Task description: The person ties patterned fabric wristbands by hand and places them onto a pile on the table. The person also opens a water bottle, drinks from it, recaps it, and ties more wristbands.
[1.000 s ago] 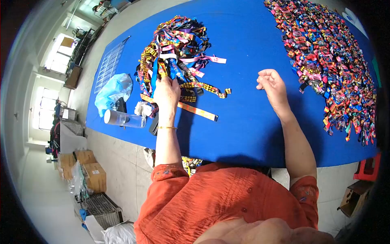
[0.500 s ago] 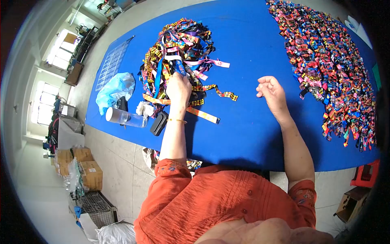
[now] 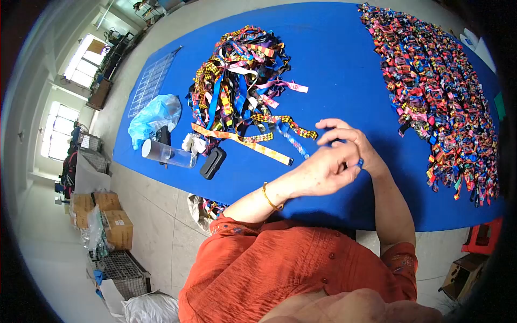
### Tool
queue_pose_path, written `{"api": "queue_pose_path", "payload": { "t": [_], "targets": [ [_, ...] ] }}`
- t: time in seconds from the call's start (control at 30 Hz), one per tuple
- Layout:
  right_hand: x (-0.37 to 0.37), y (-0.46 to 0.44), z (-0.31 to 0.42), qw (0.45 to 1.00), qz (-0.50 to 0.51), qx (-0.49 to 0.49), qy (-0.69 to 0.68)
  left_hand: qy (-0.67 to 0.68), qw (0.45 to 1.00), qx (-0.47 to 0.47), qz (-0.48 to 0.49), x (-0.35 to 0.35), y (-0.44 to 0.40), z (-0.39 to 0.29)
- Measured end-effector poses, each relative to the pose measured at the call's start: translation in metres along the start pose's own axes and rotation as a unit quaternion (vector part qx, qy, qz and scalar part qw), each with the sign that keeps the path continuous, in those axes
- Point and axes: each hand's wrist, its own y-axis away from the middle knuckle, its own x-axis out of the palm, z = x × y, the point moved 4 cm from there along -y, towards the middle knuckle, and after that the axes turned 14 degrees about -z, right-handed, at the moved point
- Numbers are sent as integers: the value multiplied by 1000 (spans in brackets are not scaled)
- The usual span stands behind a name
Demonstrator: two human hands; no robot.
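Observation:
A blue patterned fabric strap (image 3: 291, 140) trails from the pile of loose straps (image 3: 237, 81) towards my left hand (image 3: 326, 171). That hand is closed on it, and a small blue end pokes out by its fingertips. My right hand (image 3: 353, 144) is just behind and beside the left, its fingers apart and partly curled, with nothing visible in them. The left hand partly covers the right one. Straps in the pile are multicoloured, some chequered yellow and black. An orange strap (image 3: 258, 148) lies along the pile's near side.
A broad mat of bundled coloured straps (image 3: 436, 97) covers the right of the blue table (image 3: 323, 59). At left are a blue plastic bag (image 3: 156, 118), a clear bottle with a white cap (image 3: 169, 154) and a black case (image 3: 213, 163). Cardboard boxes (image 3: 116, 226) stand on the floor.
My left hand has moved right, away from the pile, bringing the blue strap close to my right hand. The right hand has come slightly lower and its fingers have spread.

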Motion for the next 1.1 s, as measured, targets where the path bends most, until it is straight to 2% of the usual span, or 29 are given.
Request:
{"api": "queue_pose_path", "payload": {
  "t": [0.03, 0.07, 0.13, 0.17, 0.37, 0.53, 0.7, 0.83, 0.97, 1.0, 1.1],
  "targets": [
    [-1, 1, -5, 996, 13, 5, -87, 32, 998, 41, -22, -3, -2, 3],
    [-1, 4, -11, 996, -4, 53, -76, 144, 988, -56, -11, -1, -6, 19],
    [-9, 10, -24, 971, -58, 191, -134, 172, 981, -83, -24, -15, -18, 27],
    [-15, 12, -39, 946, -78, 228, -217, 165, 980, -109, -32, -23, -25, 34],
    [-27, -4, -11, 915, -105, 159, -356, 187, 971, -136, -61, -41, -49, 45],
    [-32, 0, -10, 925, -131, 144, -327, 187, 966, -139, -113, -37, -52, 76],
    [-34, -1, -7, 915, -160, 114, -353, 217, 942, -185, -178, -45, -48, 93],
    [-39, 0, -10, 917, -175, 131, -335, 234, 934, -161, -219, -56, -48, 109],
    [-41, 0, -9, 919, -219, 110, -308, 103, 931, -160, -311, -59, -44, 110],
    [-44, 0, -8, 922, -225, 108, -295, 94, 931, -176, -304, -61, -42, 111],
    [-43, -1, -4, 932, -243, 135, -233, 37, 945, -55, -321, -50, -41, 93]
  ]
}}
